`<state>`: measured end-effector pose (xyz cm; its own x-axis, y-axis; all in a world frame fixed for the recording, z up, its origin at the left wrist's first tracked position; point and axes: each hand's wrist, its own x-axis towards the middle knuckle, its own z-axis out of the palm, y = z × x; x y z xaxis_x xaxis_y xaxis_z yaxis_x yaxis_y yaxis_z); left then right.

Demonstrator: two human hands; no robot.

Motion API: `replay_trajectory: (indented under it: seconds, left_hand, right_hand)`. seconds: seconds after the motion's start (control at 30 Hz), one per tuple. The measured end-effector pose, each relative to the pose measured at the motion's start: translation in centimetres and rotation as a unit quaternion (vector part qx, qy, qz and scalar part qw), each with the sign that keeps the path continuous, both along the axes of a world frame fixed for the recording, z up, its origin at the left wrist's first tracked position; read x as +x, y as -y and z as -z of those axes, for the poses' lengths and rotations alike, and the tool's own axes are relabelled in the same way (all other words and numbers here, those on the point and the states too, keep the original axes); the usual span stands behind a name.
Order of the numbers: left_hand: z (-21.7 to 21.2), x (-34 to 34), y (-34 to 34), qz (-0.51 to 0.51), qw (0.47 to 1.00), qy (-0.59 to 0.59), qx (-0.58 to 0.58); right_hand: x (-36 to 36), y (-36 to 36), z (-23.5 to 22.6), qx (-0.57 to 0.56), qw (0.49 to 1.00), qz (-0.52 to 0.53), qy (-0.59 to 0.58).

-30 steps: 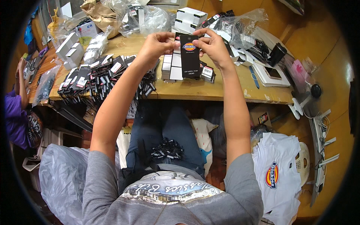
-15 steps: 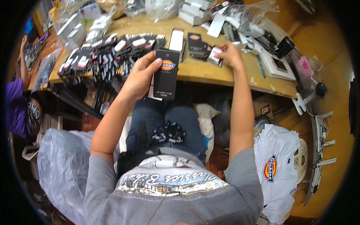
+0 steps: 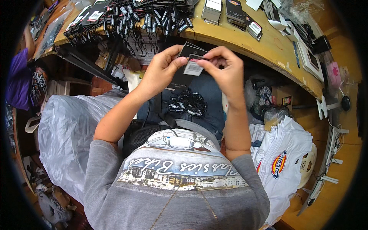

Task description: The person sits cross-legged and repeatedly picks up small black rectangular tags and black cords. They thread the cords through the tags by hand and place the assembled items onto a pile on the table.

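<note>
Above my lap, my left hand (image 3: 160,73) pinches black hang tags (image 3: 179,80) between thumb and fingers. My right hand (image 3: 228,69) is beside it, closed on the edge of a small tag (image 3: 193,69) with a white barcode label. This small tag lies over the front of the black hang tags, close to my left thumb. Partly hidden behind the fingers is the upper end of the black tags. On my lap sits a bunch of black cords (image 3: 187,102) with small printed ends.
Along the table (image 3: 285,63) lies a large heap of tags with black cords (image 3: 153,17) hanging over its edge. Right of it stand a white-topped stack (image 3: 212,12), a black tag stack (image 3: 234,10) and small barcode tags (image 3: 254,30). Grey plastic (image 3: 73,138) bulges at left.
My right hand has come from the small tag stack on the table to my left hand, bringing a small barcode tag over the black tags. The view has tilted downward.
</note>
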<state>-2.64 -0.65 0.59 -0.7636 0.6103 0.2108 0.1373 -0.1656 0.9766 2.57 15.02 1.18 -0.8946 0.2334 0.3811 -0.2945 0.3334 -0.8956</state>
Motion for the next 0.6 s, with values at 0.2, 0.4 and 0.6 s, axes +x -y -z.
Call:
replay_trajectory:
  seconds: [0.2, 0.4, 0.6]
  left_hand:
    - [2.3, -0.8, 2.1, -0.177, 0.984, -0.019, -0.022]
    - [0.6, -2.8, 7.1, -0.087, 0.988, 0.121, 0.041]
    - [2.1, -2.4, 8.4, 0.057, 0.978, 0.201, 0.001]
  right_hand:
    - [-0.9, 2.3, 3.2, -0.041, 0.999, 0.024, 0.018]
    - [1.1, 3.9, 8.6, 0.376, 0.904, -0.097, 0.179]
    - [1.2, 2.7, 6.9, 0.017, 0.955, -0.2, 0.217]
